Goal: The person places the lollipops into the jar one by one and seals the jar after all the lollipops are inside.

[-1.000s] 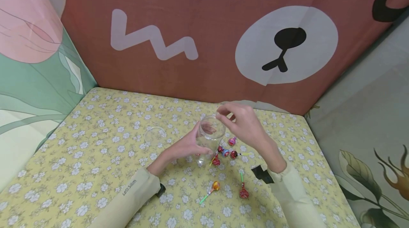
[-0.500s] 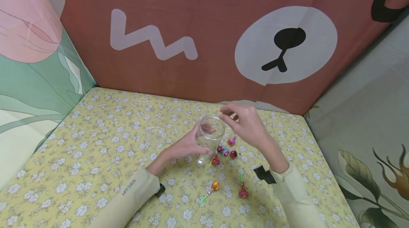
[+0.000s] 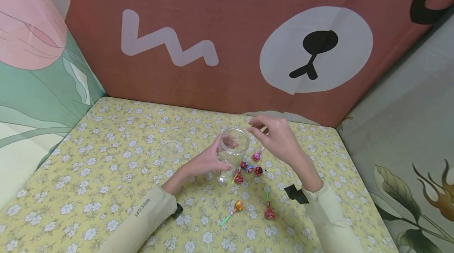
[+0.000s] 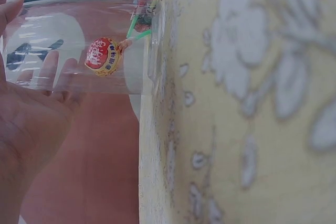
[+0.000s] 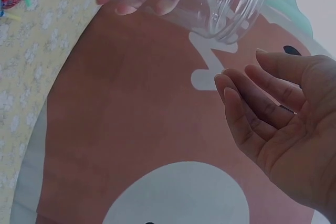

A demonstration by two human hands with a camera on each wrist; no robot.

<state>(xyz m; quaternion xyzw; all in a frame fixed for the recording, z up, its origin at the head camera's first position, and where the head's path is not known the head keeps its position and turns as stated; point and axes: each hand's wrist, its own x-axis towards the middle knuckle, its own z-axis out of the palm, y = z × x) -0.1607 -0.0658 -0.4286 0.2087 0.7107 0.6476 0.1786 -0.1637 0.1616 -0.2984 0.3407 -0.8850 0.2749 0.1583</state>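
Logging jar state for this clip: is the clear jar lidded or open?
Open. The jar has a bare mouth, gripped by the left hand; a clear lid lies apart on the tablecloth.

The person wears pale cream long sleeves (image 3: 142,215) with small dark lettering printed on the left forearm, a black strap-like piece (image 3: 297,194) at each wrist, and both hands are bare.

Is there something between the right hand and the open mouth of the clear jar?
Nothing visible. The right hand hovers empty beside the clear jar, whose mouth is uncovered; the left hand grips only its side.
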